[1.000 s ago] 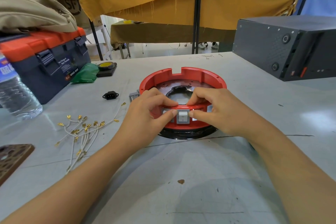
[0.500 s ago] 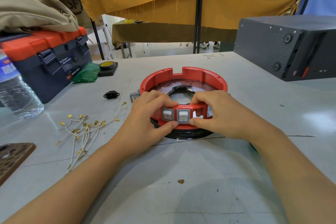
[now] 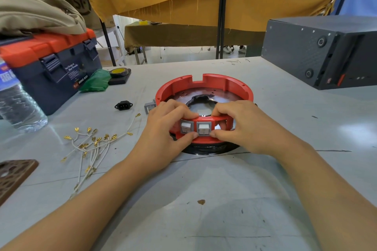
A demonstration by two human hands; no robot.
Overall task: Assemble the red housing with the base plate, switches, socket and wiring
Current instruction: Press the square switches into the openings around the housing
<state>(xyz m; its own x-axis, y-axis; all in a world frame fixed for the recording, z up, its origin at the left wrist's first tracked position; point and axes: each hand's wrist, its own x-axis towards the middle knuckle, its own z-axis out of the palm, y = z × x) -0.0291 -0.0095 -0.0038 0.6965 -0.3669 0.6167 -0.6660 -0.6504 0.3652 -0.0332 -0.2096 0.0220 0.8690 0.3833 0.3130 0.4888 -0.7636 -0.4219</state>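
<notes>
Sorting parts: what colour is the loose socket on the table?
Black socket, clearest in the head view.

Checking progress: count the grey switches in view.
3: two switches sit side by side in the red housing's near wall; one lies on the table, left of it. Hands may hide more.

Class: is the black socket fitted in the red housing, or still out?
Out. The socket lies loose on the table, left of the housing.

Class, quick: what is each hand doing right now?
Left hand: grips the red housing beside the switches.
Right hand: grips the housing too.
</notes>
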